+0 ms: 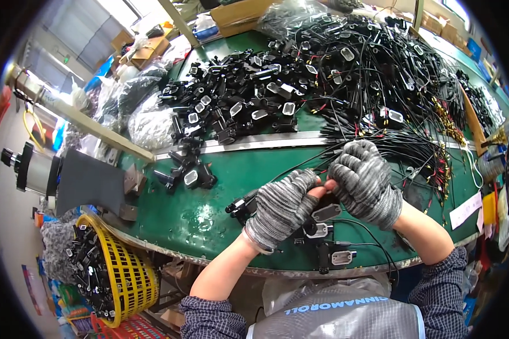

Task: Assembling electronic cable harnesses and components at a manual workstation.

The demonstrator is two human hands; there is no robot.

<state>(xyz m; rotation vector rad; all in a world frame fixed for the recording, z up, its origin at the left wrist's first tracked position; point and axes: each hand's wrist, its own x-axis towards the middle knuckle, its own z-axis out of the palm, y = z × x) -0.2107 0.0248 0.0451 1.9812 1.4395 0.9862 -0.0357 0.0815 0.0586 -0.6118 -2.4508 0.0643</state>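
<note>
I pinch a small black part (329, 195) between my gloved left hand (281, 207) and right hand (365, 182), fingertips clenched on it, keeping its wire clear of the parts just below.

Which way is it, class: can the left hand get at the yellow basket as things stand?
Probably not at once. The left hand is pinched with the right hand on a small black part, and the yellow basket hangs below the bench edge, though nothing blocks the path.
</note>
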